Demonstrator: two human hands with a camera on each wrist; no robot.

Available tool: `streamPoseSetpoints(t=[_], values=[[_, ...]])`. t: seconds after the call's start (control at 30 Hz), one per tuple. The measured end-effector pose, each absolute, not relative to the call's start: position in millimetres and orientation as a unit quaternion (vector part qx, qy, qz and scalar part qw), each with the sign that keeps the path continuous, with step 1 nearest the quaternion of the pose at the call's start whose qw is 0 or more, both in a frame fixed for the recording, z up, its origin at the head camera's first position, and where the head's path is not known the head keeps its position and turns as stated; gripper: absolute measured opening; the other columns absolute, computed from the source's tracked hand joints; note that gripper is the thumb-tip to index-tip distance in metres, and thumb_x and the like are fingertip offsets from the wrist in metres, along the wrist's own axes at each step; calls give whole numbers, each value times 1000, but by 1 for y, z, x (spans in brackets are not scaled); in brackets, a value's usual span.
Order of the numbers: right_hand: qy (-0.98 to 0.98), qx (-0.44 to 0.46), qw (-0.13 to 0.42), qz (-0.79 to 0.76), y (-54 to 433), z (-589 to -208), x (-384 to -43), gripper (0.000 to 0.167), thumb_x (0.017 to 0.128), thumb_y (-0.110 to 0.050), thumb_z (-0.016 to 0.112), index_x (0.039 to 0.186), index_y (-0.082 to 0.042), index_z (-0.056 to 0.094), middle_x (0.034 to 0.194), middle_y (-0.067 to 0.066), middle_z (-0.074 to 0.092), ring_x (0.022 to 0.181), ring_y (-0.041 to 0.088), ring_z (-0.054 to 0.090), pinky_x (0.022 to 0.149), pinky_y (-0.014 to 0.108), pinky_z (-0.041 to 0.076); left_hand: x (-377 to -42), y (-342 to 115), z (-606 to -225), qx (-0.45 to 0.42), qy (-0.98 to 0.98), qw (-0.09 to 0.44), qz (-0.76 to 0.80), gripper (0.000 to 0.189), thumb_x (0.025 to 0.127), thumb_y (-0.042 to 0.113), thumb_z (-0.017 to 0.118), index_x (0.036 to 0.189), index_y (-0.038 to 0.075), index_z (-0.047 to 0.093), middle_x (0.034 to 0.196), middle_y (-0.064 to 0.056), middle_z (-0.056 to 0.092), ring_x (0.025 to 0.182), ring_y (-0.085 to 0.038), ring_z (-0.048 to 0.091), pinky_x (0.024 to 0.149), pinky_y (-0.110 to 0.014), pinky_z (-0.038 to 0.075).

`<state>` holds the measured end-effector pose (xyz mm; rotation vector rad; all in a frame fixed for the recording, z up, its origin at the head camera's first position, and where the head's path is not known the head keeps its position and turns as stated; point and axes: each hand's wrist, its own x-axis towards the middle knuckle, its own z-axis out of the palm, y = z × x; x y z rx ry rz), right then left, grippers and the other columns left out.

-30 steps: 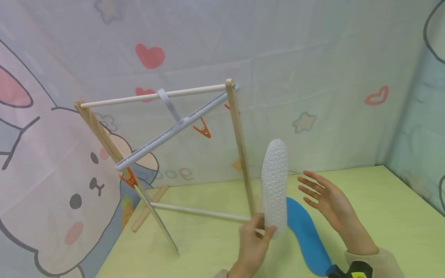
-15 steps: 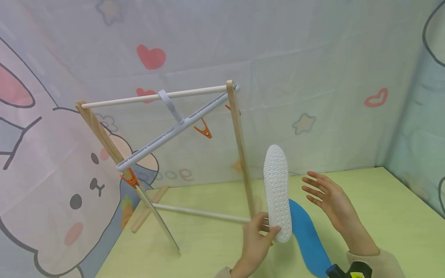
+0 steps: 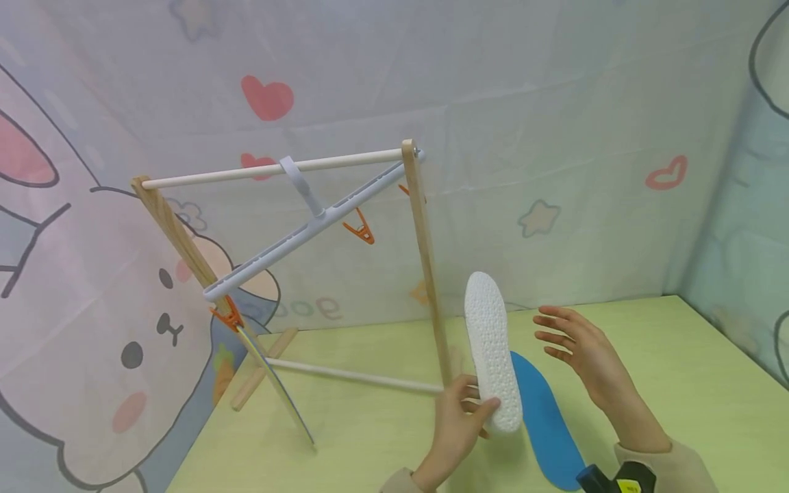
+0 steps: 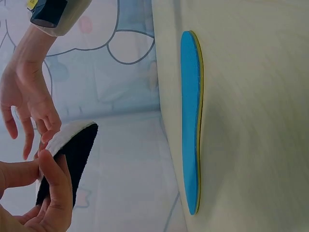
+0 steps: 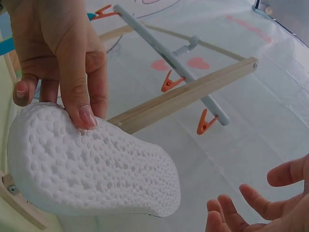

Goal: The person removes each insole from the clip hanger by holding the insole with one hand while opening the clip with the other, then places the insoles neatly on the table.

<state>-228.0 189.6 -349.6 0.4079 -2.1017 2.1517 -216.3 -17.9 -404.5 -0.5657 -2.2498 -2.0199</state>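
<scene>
My left hand [image 3: 455, 426] pinches a white insole [image 3: 493, 349] by the edge of its lower end, the thumb on its bumpy white face. The insole stands nearly upright above the table, its top leaning left. Its other face [image 4: 79, 159] looks black in the left wrist view. To the right, my right hand [image 3: 588, 359] hovers with fingers loosely spread, apart from the insole and holding nothing. Below and behind the white insole, a blue insole [image 3: 547, 431] with a yellow edge layer [image 4: 199, 121] lies on the table.
A wooden rack [image 3: 425, 260] with white rods stands left of my hands. From its top rod hangs a pale hanger [image 3: 277, 257] with several orange clips [image 3: 360, 227]. The left clip [image 3: 227, 315] bears a thin insole-like piece [image 3: 277, 387] seen edge-on. A printed curtain [image 3: 555, 137] backs the table [image 3: 690, 383].
My left hand has lowered the white insole and moved slightly right, tipping its top to the left. The right hand has shifted only a little. The rack and hanger stay put.
</scene>
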Motion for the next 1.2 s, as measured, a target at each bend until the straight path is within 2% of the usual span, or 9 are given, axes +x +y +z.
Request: streamPoseSetpoints(t=[0.23,0.4,0.67,0.8,0.93,1.03,1.2], values=[[-749,135,57,647,192,-347,-229,34,96,-35,34,123,-17,46,107,-22,54,96,-1,55,81,20,46,-221,-12,-411,-174,-728,13,-663,23,77,3,66,96,-4,56,83,-24,64,56,-17,64,37,-29,49],[-760,134,50,634,194,-348,-230,35,96,-33,34,123,-14,45,106,-24,54,96,-1,55,80,21,46,-223,-6,-415,-166,-716,4,-678,22,77,0,64,96,-6,54,83,-26,63,56,-24,63,35,-25,47],[-752,139,45,642,198,-349,-230,25,96,-30,35,117,-26,49,106,-23,55,96,0,55,80,19,46,-224,5,-422,-159,-714,-13,-682,22,76,-3,64,95,-9,53,80,-24,64,54,-19,63,34,-23,46],[-752,138,47,642,198,-348,-230,28,96,-31,35,119,-21,49,106,-23,55,96,0,56,79,19,46,-225,8,-425,-150,-717,-24,-680,21,76,-2,64,94,-8,54,80,-22,65,52,-20,62,35,-25,47],[-753,137,48,642,198,-346,-229,30,96,-32,35,120,-19,48,106,-23,55,96,0,56,79,18,46,-226,10,-428,-138,-716,-39,-684,21,76,-1,64,93,-7,54,78,-18,64,50,-15,60,37,-26,49],[-755,136,48,639,198,-345,-229,31,96,-33,35,120,-19,48,105,-24,55,96,0,56,79,19,46,-225,11,-430,-138,-709,-47,-690,21,76,-2,64,93,-8,53,74,-22,63,50,-11,58,38,-29,49],[-757,135,50,637,198,-347,-229,30,96,-32,35,120,-18,48,105,-24,55,95,-2,55,79,19,46,-223,14,-432,-143,-705,-52,-692,21,76,-3,63,93,-9,53,71,-25,63,50,-12,57,38,-31,50]])
